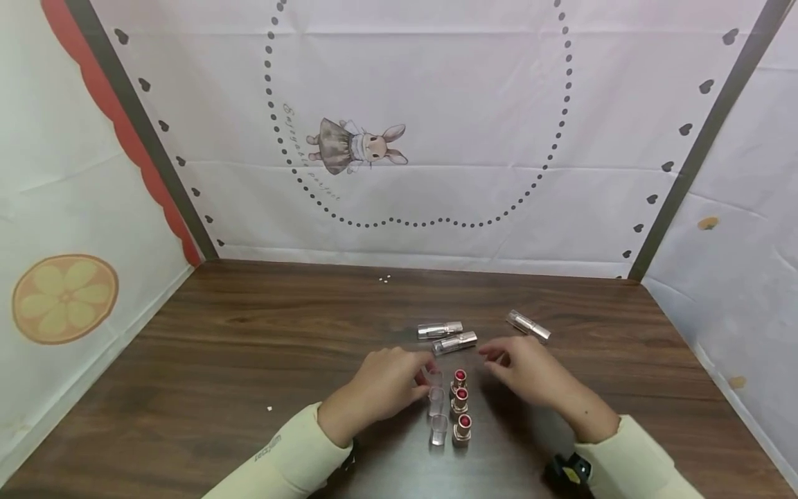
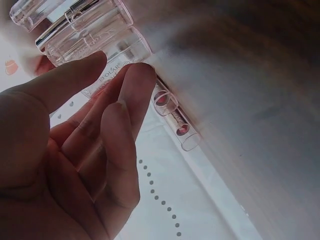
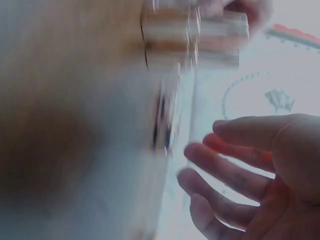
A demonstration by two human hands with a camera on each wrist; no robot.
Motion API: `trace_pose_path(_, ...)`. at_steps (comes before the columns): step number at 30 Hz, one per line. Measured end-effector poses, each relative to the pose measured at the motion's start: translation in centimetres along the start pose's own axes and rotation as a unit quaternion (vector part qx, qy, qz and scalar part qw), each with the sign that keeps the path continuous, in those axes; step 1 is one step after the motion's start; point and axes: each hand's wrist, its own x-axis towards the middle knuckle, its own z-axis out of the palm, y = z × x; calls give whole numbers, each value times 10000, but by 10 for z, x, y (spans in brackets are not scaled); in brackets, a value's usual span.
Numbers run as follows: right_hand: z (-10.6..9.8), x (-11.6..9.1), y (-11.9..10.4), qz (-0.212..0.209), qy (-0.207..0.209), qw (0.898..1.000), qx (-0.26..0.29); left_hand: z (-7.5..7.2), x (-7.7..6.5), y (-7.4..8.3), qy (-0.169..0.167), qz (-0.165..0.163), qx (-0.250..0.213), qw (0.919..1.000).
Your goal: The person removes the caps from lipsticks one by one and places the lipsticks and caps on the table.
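Three clear caps stand in a row on the table: a far cap, a middle cap and a near cap. Just right of them stand three uncapped red lipsticks. My left hand is beside the far cap; in the left wrist view its thumb and fingers are apart, in front of a clear cap with lettering. Whether a fingertip touches it is hard to tell. My right hand hovers right of the lipsticks, fingers loosely bent, holding nothing; the right wrist view is blurred.
Two capped lipstick tubes lie side by side beyond the row. Another capped tube lies beyond my right hand. Tiny white bits are near the back edge of the wooden table. Printed cloth hangs behind.
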Motion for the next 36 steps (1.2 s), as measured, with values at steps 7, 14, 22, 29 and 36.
trace_pose_path(7,-33,16,29,485,446,9906,-1199,2,0,0,-8,10,36,10000)
trace_pose_path(14,-41,27,52,1043,44,9758,-1923,2,0,2,-10,32,102,9999)
trace_pose_path(22,-39,33,65,1442,-539,9687,-1949,4,0,3,-43,78,184,9998)
trace_pose_path(29,-36,31,70,1457,-498,9689,-1938,5,1,5,32,163,258,9995)
trace_pose_path(36,-30,30,59,1298,-253,9743,-1825,2,-6,3,189,79,384,9991)
